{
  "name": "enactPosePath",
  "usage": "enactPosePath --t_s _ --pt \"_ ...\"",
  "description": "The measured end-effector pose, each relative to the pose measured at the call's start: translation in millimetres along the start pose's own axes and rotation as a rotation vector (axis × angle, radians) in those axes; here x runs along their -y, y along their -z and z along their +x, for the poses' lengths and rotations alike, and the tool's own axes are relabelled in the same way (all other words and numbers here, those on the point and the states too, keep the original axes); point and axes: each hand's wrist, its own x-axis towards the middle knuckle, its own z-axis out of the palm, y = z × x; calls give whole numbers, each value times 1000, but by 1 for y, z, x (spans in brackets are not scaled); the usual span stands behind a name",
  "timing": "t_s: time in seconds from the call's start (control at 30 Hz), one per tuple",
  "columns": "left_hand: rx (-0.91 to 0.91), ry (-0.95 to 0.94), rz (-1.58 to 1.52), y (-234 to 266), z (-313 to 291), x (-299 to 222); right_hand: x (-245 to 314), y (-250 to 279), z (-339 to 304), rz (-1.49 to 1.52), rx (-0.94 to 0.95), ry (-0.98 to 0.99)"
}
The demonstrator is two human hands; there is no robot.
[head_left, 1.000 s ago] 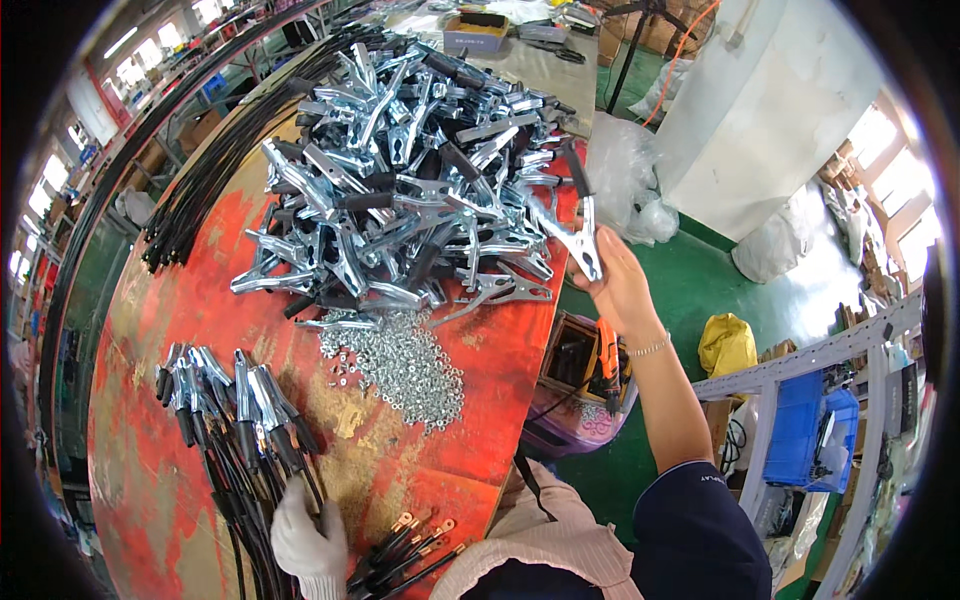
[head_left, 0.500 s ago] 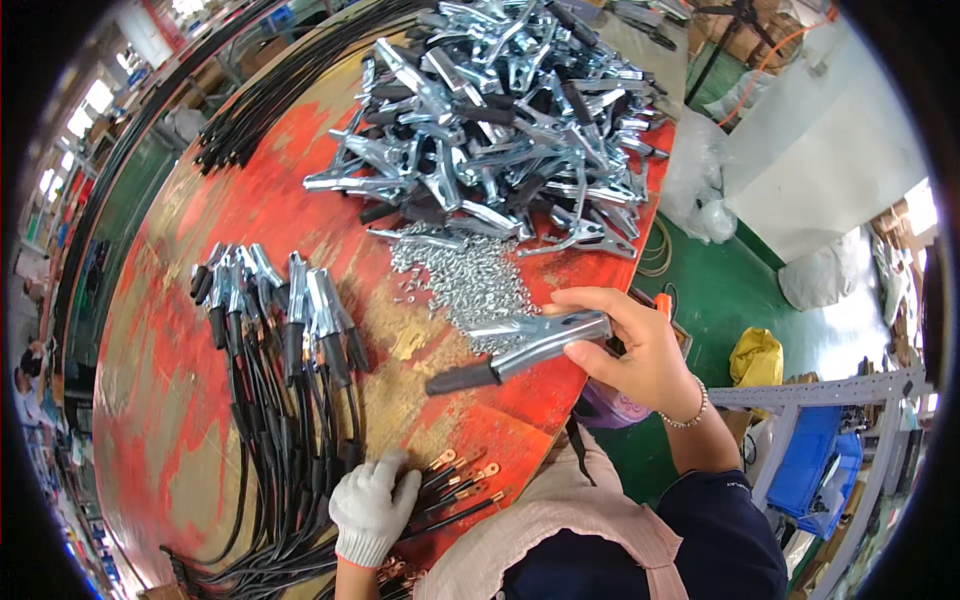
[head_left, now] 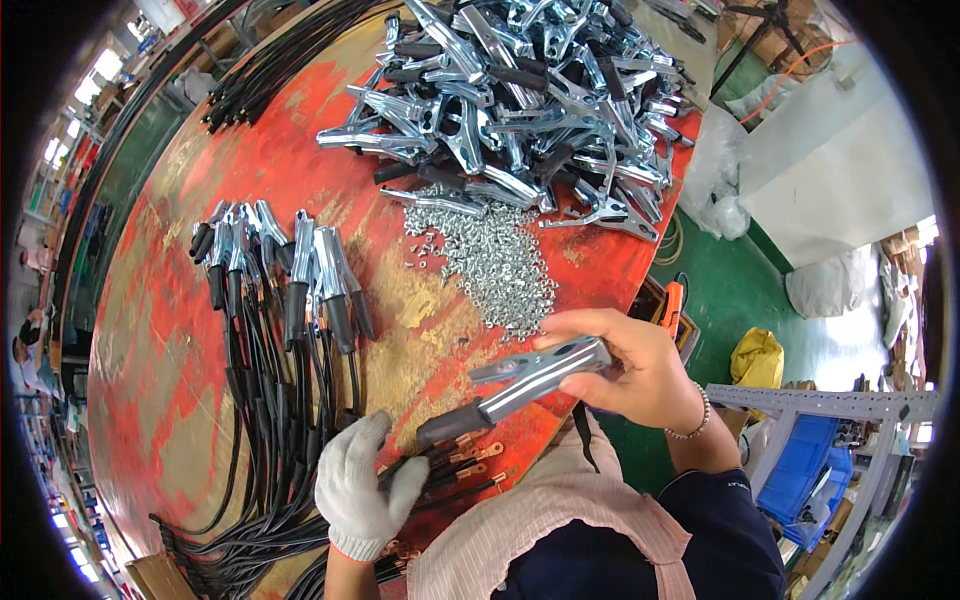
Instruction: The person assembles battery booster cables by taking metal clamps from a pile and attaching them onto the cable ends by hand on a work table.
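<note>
My right hand (head_left: 630,365), bare and with a beaded bracelet at the wrist, grips a silver metal spring clamp (head_left: 545,375) by its jaw end. The clamp's black handle sleeve (head_left: 452,425) points down and left. My left hand (head_left: 358,490), in a white knit glove, has a black cable (head_left: 396,468) between thumb and fingers, just left of that sleeve. Whether cable and sleeve touch is unclear. Beneath the clamp lie black cables with copper ring lugs (head_left: 490,450). Small silver screws (head_left: 490,265) are heaped beyond my right hand.
A big pile of metal clamps (head_left: 520,110) covers the far side of the red, worn table (head_left: 160,370). Clamps joined to black cables (head_left: 290,270) lie at left, more cables (head_left: 260,85) at far left. Beyond the table's right edge are an orange-handled tool (head_left: 674,300) and a metal rack (head_left: 820,402).
My left hand has lifted slightly from the cable bundle, and a black cable now shows between its thumb and fingers. The clamp in my right hand has come closer to it. The view has shifted.
</note>
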Motion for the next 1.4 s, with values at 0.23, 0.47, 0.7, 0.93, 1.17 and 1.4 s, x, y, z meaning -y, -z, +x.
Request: enactPosePath --t_s 0.23,0.47,0.7,0.93,1.17,1.4 --pt "81 -217 -67 2 29 -30 8 -10 0 -35 109 7" --pt "127 -163 -96 -3 21 -22 2 -20 -1 -14 109 105" --pt "15 -194 69 10 28 -10 -12 -24 8 88 141 -49" --pt "50 -124 65 19 33 -1 -21 -47 18 130 264 -227" --pt "338 -102 54 2 13 15 -71 -45 1 756 -140 -148" --pt "402 -120 -16 -5 19 21 -84 -42 -2 763 -189 -130"
